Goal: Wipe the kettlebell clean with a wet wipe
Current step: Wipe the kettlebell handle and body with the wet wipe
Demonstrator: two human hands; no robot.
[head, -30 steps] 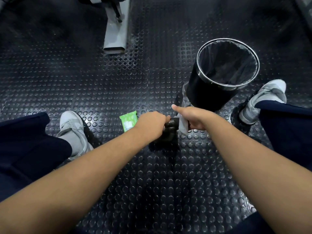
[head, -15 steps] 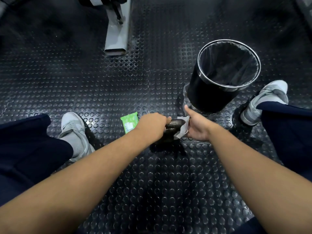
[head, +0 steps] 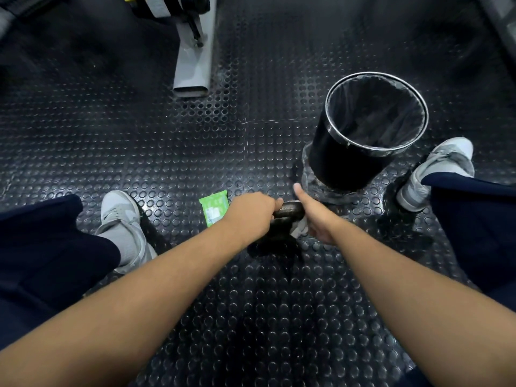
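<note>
Head-worn view, facing down, near floor (head: 195, 152)

Black rubber floor (head: 167, 141) covered with round studs. To the right, an upright black round waste bin (head: 340, 157) with shiny metal rim and dark liner. At top, grey metal machine foot (head: 192, 65). Grey sneaker at left (head: 122, 219), grey sneaker at right (head: 441, 166), below dark blue trouser legs (head: 42, 247).

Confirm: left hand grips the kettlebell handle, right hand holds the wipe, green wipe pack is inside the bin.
Wrong on the pack: the head view shows the green pack lying on the floor beside the left hand, not inside the bin. The rest stands: left hand grips the kettlebell handle, right hand holds the wipe.
</note>
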